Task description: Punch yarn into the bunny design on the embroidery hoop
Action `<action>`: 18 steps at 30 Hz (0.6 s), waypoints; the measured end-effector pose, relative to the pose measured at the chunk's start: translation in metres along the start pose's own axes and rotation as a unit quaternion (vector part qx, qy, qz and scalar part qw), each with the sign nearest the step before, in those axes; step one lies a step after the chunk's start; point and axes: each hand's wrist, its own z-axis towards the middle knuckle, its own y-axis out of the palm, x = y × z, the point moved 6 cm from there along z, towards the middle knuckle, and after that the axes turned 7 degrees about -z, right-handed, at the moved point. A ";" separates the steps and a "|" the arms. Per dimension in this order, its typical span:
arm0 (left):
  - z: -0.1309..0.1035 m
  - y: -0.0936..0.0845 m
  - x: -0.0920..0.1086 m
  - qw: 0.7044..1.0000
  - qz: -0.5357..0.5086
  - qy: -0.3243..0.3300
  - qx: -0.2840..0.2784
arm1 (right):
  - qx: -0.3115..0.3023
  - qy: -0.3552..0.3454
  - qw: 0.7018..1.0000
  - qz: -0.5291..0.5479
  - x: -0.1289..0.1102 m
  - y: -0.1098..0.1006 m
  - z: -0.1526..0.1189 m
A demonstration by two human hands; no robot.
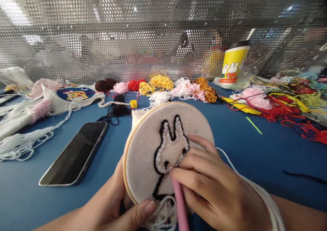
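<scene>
My left hand [133, 203] grips the lower left of a round embroidery hoop [125, 159], thumb on the front and the other fingers behind. Stretched in it is cream cloth [143, 156] with a rabbit outlined in black yarn, a white looped row running inside the outline. My right hand [212, 180] is closed round a pink punch needle [181, 203], held against the cloth by the rabbit's face; its tip is hidden by my fingers. White yarn [255, 186] trails over my right wrist, and more hangs in loops below the hoop.
A phone [76, 156] lies left of the hoop. Behind it are a yellow cap [133, 104], black yarn [119, 108] and several coloured yarn bundles [160, 82]. A lidded cup [234, 64] stands back right, near tangled red yarn [288, 117]. Perforated metal [153, 30] closes off the back.
</scene>
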 end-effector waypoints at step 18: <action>0.000 0.000 0.007 0.997 0.074 0.009 0.008 | 0.088 0.029 0.995 0.023 0.001 -0.005 -0.005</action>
